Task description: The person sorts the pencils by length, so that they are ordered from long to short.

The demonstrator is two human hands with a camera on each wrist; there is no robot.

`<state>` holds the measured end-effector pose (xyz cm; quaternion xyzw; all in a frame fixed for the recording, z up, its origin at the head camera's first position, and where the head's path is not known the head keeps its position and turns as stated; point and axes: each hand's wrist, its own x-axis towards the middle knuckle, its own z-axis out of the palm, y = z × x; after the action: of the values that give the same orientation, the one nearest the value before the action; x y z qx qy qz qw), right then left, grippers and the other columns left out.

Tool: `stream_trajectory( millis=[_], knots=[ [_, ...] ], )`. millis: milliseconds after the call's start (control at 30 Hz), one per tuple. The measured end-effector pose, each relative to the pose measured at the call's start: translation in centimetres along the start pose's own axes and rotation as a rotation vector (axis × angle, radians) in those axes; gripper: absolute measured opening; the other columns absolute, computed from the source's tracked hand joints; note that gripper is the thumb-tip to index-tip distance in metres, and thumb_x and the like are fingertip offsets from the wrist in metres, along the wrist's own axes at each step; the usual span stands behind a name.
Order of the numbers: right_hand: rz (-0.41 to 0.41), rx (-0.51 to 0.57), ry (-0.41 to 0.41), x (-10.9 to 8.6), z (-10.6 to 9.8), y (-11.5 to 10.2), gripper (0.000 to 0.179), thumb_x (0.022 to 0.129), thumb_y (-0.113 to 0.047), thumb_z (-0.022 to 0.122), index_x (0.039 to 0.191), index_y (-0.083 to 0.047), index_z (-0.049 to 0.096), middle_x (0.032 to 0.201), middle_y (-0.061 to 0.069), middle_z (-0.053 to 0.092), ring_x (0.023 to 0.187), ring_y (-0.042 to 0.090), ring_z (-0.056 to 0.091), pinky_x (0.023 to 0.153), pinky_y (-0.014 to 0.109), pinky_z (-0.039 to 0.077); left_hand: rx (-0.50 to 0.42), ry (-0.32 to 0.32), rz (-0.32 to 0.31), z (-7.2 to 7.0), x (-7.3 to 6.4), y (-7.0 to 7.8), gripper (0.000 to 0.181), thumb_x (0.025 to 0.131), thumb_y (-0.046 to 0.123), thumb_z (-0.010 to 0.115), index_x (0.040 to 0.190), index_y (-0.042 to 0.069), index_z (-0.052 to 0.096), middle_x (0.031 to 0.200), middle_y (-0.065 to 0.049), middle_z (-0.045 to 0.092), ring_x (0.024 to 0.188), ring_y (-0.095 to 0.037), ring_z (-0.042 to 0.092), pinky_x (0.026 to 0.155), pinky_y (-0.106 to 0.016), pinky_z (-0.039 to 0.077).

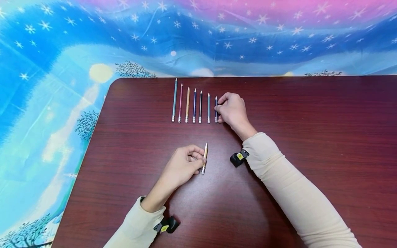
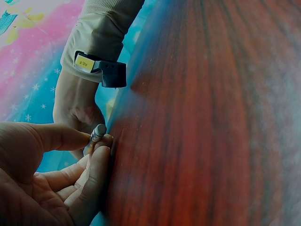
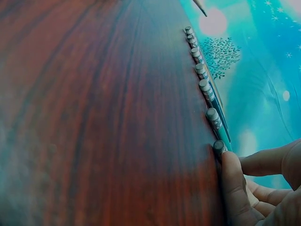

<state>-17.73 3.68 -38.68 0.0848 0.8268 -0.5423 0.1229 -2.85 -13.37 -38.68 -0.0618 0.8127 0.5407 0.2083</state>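
My left hand [image 1: 183, 164] pinches a short yellow pencil [image 1: 205, 155] between thumb and fingers, its sharpened tip pointing away from me. In the left wrist view the eraser end of that yellow pencil [image 2: 98, 132] shows between the fingertips. Farther off, my right hand [image 1: 233, 108] grips a short dark blue pencil [image 1: 216, 103] at the right end of a row. Its eraser end [image 3: 219, 146] sits by the fingertips in the right wrist view. Just left of it lies a teal pencil [image 1: 209, 108].
Several more pencils continue the row leftward, tips away, longer toward the left: black [image 1: 201, 106], blue [image 1: 194, 106], yellow [image 1: 187, 105], pink [image 1: 181, 103] and a long teal one [image 1: 175, 100]. The dark red wooden table [image 1: 325, 137] ends at a snowflake-patterned cloth [image 1: 186, 38].
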Motion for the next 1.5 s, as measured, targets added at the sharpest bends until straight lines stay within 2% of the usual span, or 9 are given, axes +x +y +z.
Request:
stream_trajectory(
  millis=[633,1500],
  knots=[
    [-0.007,-0.012,0.016,-0.02,0.0,-0.06,0.008,0.096,0.001,0.066,0.104,0.003,0.063,0.067,0.003,0.062,0.039,0.008,0.057,0.045,0.025,0.057,0.005,0.005,0.004,0.02,0.09,0.04,0.016,0.09,0.003,0.07,0.105,0.004,0.073,0.089,-0.005,0.072,0.069,-0.005,0.063,0.06,-0.026,0.06],
    [-0.011,-0.012,0.018,-0.03,0.0,0.21,0.011,0.096,0.0,0.066,0.106,0.005,0.063,0.066,0.002,0.059,0.04,0.006,0.058,0.048,0.024,0.058,0.011,-0.004,-0.004,0.03,0.12,0.01,0.013,0.093,0.003,0.068,0.104,0.005,0.073,0.087,-0.004,0.071,0.062,-0.006,0.062,0.058,-0.025,0.058]
  ],
)
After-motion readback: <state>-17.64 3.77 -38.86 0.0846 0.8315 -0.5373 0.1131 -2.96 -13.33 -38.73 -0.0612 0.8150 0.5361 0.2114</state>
